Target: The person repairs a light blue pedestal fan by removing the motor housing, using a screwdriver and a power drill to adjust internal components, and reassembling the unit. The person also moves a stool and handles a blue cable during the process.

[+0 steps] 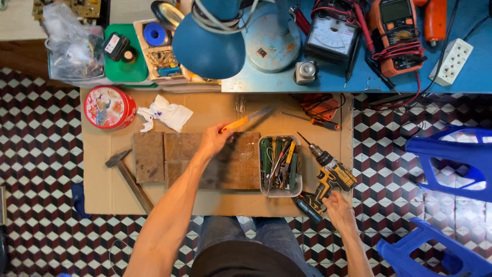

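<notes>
My left hand (pixel 214 139) is raised over the brown wooden boards (pixel 154 156) and grips an orange-handled tool with a grey blade (pixel 246 120), which points up and right. My right hand (pixel 335 206) rests low at the right, its fingers on the handle base of a yellow and black cordless drill (pixel 330 174). The drill lies on the cardboard sheet (pixel 102 195) with its bit aimed up and left. A clear tray of hand tools (pixel 279 165) sits between the two hands.
A hammer (pixel 128 177) lies left of the boards, with a red round tin (pixel 108 106) and a crumpled white cloth (pixel 164 113) above it. An orange-handled screwdriver (pixel 315 121) lies at the upper right. A blue bench (pixel 476 66) holds a lamp (pixel 210 46) and meters (pixel 397 31). Blue plastic stools (pixel 451 159) stand right.
</notes>
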